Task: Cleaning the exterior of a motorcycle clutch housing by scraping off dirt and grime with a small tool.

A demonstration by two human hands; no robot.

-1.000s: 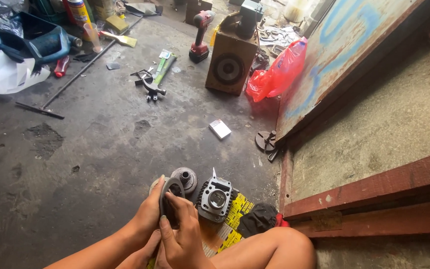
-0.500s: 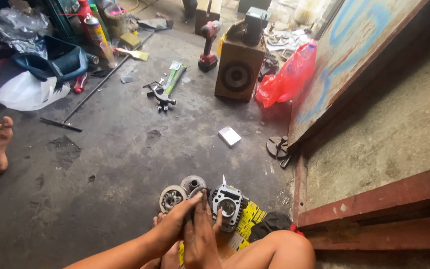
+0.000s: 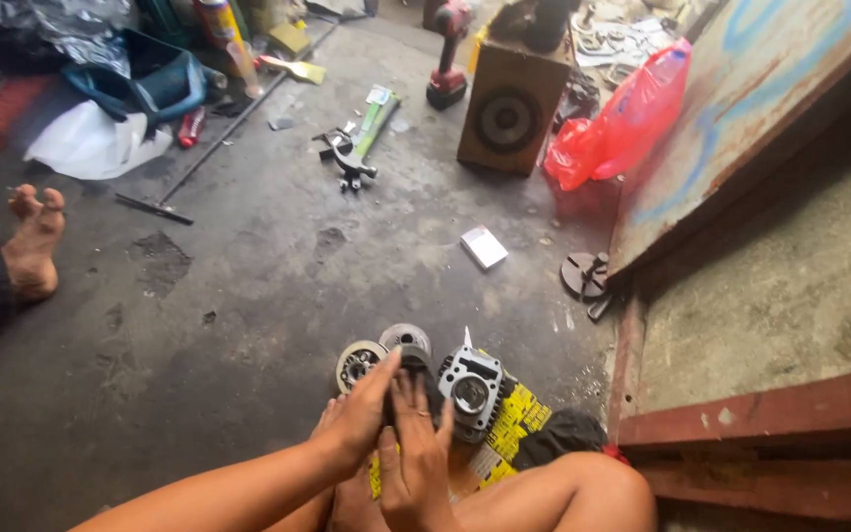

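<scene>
Pressing a dark part (image 3: 414,379) (blurred), both hands (image 3: 386,433).

Your left hand (image 3: 357,419) and your right hand (image 3: 414,463) are both bare, with no gloves on them. A thin ring shows on one finger of your right hand. Your forearms are uncovered, with no sleeves reaching into view and no watch or band at either wrist. Your leg (image 3: 554,493) at the bottom edge is bare as well, knee and thigh uncovered.
</scene>
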